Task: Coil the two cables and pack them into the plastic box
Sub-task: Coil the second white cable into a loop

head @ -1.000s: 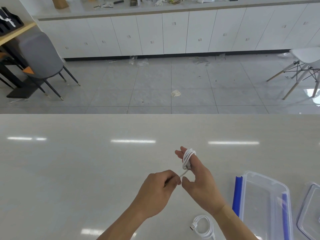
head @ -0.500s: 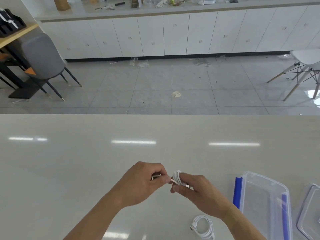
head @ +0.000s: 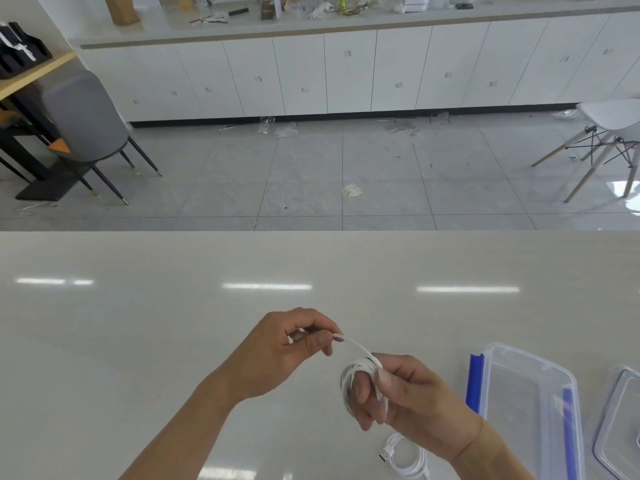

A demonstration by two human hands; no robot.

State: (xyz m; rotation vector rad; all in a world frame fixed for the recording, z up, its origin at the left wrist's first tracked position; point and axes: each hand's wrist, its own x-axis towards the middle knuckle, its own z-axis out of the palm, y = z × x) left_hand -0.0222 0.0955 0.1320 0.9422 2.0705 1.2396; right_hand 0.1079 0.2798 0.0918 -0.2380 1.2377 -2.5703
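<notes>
My right hand (head: 405,400) grips a small coil of white cable (head: 349,377) between thumb and fingers, above the table. A short free end runs up and left from the coil to my left hand (head: 291,351), which pinches its tip. A second white cable (head: 407,457) lies coiled on the table near the front edge, below my right wrist, its USB plug pointing left. The clear plastic box (head: 530,407) with blue side clips stands open to the right of my right hand.
The box's clear lid (head: 620,424) lies at the right edge of the pale glossy table (head: 138,341). Beyond the table are a tiled floor, a grey chair (head: 86,123) at left, a white chair (head: 609,133) at right, and white cabinets.
The coil has come off my extended right fingers and is now bunched in that hand's grip. My left hand has pulled the free end up and left, drawing the hands slightly apart.
</notes>
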